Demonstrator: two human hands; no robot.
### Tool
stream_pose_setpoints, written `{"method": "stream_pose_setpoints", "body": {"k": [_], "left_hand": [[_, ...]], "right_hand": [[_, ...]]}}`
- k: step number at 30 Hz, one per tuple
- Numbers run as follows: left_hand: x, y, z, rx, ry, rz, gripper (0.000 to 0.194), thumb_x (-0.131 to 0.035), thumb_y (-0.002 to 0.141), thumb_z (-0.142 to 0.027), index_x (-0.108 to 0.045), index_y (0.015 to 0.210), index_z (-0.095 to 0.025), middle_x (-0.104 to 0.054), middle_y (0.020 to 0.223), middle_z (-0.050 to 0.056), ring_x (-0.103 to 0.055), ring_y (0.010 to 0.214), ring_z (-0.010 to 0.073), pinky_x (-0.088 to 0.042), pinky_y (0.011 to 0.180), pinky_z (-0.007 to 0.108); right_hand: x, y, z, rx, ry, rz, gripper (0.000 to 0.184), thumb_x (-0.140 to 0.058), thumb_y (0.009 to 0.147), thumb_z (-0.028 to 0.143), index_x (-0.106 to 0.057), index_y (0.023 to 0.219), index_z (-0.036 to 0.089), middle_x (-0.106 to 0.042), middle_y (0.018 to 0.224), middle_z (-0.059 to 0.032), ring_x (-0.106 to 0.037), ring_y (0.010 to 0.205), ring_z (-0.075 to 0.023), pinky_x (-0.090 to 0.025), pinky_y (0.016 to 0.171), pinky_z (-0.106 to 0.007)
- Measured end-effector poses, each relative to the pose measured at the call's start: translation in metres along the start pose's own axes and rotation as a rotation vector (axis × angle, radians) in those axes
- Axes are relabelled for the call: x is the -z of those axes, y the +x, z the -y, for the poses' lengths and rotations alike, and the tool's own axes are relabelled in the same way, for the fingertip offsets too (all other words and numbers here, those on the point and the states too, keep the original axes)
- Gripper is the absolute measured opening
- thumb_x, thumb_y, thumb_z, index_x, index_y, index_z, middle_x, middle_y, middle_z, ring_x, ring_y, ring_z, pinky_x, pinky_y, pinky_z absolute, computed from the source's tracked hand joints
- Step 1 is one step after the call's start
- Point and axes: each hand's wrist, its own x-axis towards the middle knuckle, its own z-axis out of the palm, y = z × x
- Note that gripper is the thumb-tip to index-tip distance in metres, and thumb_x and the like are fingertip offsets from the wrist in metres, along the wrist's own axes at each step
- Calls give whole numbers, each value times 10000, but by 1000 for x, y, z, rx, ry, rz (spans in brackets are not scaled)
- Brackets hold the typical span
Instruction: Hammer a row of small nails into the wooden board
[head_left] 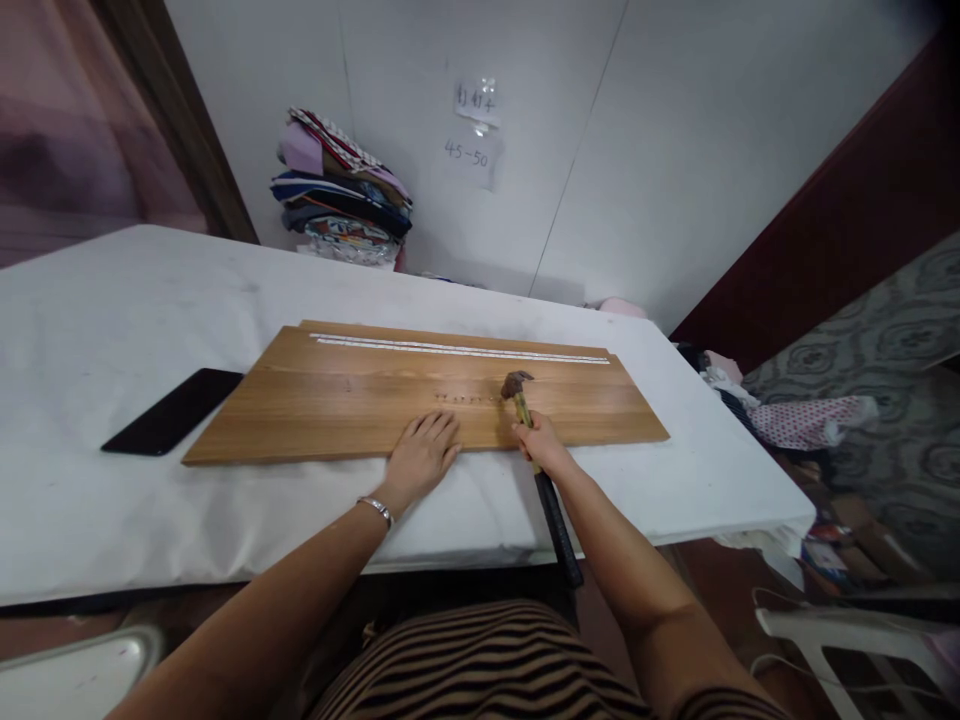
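A long wooden board (300, 400) lies across the table, with a second board's edge showing behind it. My left hand (425, 450) rests flat on the board's front edge, fingers stretched out. In my right hand (538, 440) is a claw hammer (555, 520), gripped partway up its yellow and black handle. Its rusty head is over the board, beside the right end of a short row of nails (461, 399). Whether the head touches a nail cannot be made out. Two thin white strips (450, 349) run along the board's far side.
A black tablet-like slab (176, 411) lies left of the board on the white-covered table (75, 320). Folded clothes (341, 195) are stacked against the wall, which bears paper notes (472, 150). White plastic chairs (82, 675) stand near the table's front. Cloths and boxes lie at right.
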Motion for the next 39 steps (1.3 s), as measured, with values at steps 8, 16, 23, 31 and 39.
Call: {"method": "stream_pose_setpoints", "body": {"k": [8,16,23,31,39], "left_hand": [[-1,0,1,-8,1,-7,470,-398,978,-423,-616,1319,-183,-592,1409,131,-517,1321,290,-368,1114,486],[-3,-1,2,0,-13,-17,466,-412,973,-425,-605,1335,-204,-596,1408,119,-513,1328,279,-355,1124,473],[-1,-1,2,4,-15,-10,468,-419,971,-422,-608,1331,-191,-598,1404,126,-511,1331,283,-352,1128,476],[-3,-1,2,1,-28,-24,467,-416,971,-425,-610,1334,-204,-598,1405,123,-513,1329,284,-352,1130,483],[-1,0,1,-2,-10,-3,466,-421,972,-414,-613,1327,-181,-593,1409,129,-507,1332,290,-354,1129,480]], "right_hand": [[0,-1,-5,13,-16,26,152,-544,821,208,-406,762,231,-398,368,109,-353,310,-95,-253,364,-201],[-1,-1,-6,4,-25,24,130,-523,831,209,-406,782,234,-395,371,109,-355,320,-104,-263,371,-210],[0,0,-3,4,-1,8,154,-549,818,215,-403,770,234,-375,364,117,-337,309,-95,-248,365,-203],[1,3,-3,5,2,-8,180,-572,814,208,-402,758,233,-370,369,121,-322,302,-83,-237,354,-195],[0,2,0,-11,-3,9,153,-549,820,196,-406,777,233,-375,371,120,-323,307,-93,-248,363,-206]]}}
